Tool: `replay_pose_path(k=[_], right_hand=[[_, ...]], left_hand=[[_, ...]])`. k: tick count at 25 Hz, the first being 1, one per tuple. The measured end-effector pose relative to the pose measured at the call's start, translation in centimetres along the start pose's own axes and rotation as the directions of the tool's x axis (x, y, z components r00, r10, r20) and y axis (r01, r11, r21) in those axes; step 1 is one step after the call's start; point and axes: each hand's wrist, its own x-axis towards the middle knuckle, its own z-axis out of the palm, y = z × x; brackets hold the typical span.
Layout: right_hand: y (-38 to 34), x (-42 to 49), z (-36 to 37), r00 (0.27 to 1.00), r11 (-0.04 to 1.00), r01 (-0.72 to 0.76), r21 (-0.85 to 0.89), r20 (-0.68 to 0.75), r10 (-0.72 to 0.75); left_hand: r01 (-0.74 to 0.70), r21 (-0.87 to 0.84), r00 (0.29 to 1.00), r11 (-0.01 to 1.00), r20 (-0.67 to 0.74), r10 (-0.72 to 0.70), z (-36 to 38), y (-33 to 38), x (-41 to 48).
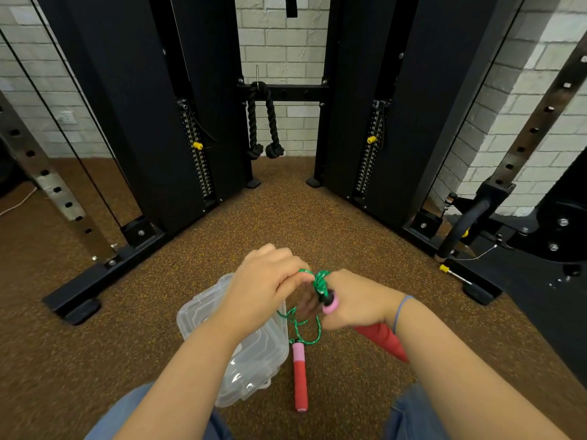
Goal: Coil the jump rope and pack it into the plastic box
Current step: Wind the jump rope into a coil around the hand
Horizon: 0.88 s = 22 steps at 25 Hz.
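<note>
1. The left hand (265,281) has its fingers curled in; they pinch the green rope (319,281) near the top of the wraps.
2. The right hand (355,301) is closed tight round one handle (379,336); the handle's pink end pokes out by the thumb; green rope is wound round that end.
3. More rope hangs down in loose loops between the hands; it runs to the other handle (300,376), which lies flat on the floor (317,223).
4. The clear box (254,350) sits on the floor under the left arm, just beside the lying handle; its lid looks shut.
</note>
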Motion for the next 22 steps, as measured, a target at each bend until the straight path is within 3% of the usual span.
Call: replay_pose_path(k=[3, 5, 8, 11, 15, 18, 20, 22], right_hand=[[-1.0, -0.2, -0.2, 0.984, 0.991, -0.015, 0.134, 0.179, -0.01], [-1.7, -0.3, -0.1, 0.962, 0.966, 0.031, 0.256, 0.255, -0.099], [-2.5, -0.2, 0.3, 0.911, 0.871, 0.115, 0.477, 0.299, -0.283], [-3.0, -0.2, 0.3, 0.86, 0.735, 0.199, 0.649, 0.243, -0.448], [-3.3, -0.1, 0.7, 0.848, 0.445, 0.17, 0.879, 0.1, -0.521], [-4.6, 0.0, 0.7, 0.787, 0.098, 0.189, 0.977, -0.091, -0.61], [-5.4, 0.0, 0.4, 0.77, -0.069, 0.218, 0.973, -0.215, -0.601], [-5.5, 0.0, 0.2, 0.786, -0.161, 0.237, 0.958, -0.286, -0.548]], left_hand=[[0.005, -0.104, 1.0, 0.995, -0.015, -0.007, 0.1, -0.2, -0.1], [0.031, -0.236, 0.998, 0.971, -0.042, -0.042, 0.0, 0.0, -0.1], [0.066, -0.409, 0.99, 0.91, -0.09, -0.112, -0.4, 0.6, 0.1], [0.091, -0.507, 0.985, 0.857, -0.083, -0.154, -0.2, 0.8, 0.1], [0.147, -0.593, 0.972, 0.792, -0.063, -0.228, -0.1, 1.5, 0.4], [0.278, -0.729, 0.956, 0.625, 0.143, -0.258, -0.7, 1.7, 0.2], [0.275, -0.678, 0.951, 0.681, 0.088, -0.297, -0.1, 1.3, 0.0], [0.286, -0.621, 0.952, 0.73, 0.098, -0.289, 0.0, 1.6, 0.0]])
